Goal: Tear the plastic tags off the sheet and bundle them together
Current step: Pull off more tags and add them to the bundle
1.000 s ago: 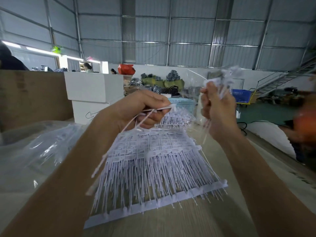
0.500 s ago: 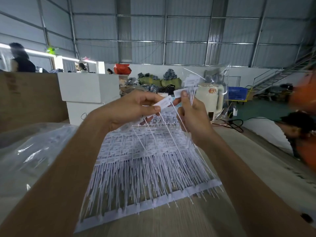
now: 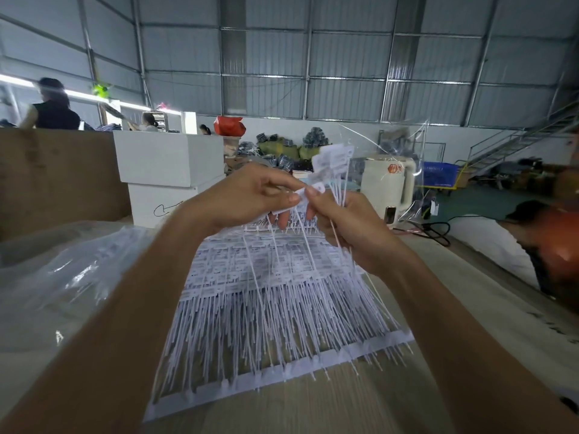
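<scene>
A white sheet of plastic tags (image 3: pixel 266 308) hangs in front of me, thin tails running down to a white strip along its lower edge. My left hand (image 3: pixel 247 198) holds the sheet's top edge, thumb and fingers pinching a tag head there. My right hand (image 3: pixel 351 227) grips a bundle of torn-off tags (image 3: pixel 333 161), whose flat heads stick up above the fingers and whose tails hang below. Its thumb meets the left thumb at the same tag head.
Clear plastic bags (image 3: pixel 62 277) lie on the tan table (image 3: pixel 313 408) to the left. White boxes (image 3: pixel 169 170) and a brown board (image 3: pixel 56 180) stand behind. A white appliance (image 3: pixel 387 183) stands at the back right; a person in orange (image 3: pixel 557 242) leans at the right edge.
My right hand came back from the upper right with the bundle and now meets my left hand at the sheet's top edge. The view has shifted slightly right.
</scene>
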Motion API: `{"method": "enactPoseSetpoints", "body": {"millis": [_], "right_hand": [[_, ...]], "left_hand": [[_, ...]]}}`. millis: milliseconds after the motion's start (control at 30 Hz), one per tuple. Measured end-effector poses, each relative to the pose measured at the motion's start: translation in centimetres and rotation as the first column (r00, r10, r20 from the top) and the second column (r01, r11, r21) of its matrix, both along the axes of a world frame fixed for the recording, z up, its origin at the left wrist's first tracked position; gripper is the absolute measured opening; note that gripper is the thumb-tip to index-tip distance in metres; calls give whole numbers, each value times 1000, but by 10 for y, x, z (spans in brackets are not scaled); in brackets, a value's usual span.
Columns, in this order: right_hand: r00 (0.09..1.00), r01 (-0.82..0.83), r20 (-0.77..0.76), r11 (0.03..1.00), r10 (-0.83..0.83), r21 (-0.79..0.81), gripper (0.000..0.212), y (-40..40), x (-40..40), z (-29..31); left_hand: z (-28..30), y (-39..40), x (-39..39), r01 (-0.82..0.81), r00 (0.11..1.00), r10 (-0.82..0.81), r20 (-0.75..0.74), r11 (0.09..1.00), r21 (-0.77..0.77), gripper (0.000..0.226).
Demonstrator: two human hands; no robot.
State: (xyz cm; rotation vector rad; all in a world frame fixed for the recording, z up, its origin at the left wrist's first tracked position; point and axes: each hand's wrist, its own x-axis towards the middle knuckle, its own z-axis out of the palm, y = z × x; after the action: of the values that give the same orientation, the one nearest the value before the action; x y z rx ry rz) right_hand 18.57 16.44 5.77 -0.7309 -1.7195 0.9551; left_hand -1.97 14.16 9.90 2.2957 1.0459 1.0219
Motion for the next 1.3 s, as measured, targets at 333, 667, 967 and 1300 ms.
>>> {"method": "enactPoseSetpoints", "body": {"millis": [333, 667, 967, 1300], "right_hand": [[980, 108, -164, 993, -115, -52, 35, 4, -5, -5], [890, -42, -456, 994, -10, -105, 37, 0, -9, -2], [870, -217, -451, 976, 200, 14, 35, -3, -5, 3], [834, -251, -514, 967, 199, -32, 16, -1, 14, 10]], "left_hand": [[-2, 7, 20, -283, 959, 283, 18, 950, 129, 11], [2, -2, 28, -176, 958, 194, 209, 979, -102, 24], [0, -2, 26, 233, 902, -15, 432, 859, -457, 10], [-4, -2, 16, 481, 872, -341, 352, 730, -485, 25]]}}
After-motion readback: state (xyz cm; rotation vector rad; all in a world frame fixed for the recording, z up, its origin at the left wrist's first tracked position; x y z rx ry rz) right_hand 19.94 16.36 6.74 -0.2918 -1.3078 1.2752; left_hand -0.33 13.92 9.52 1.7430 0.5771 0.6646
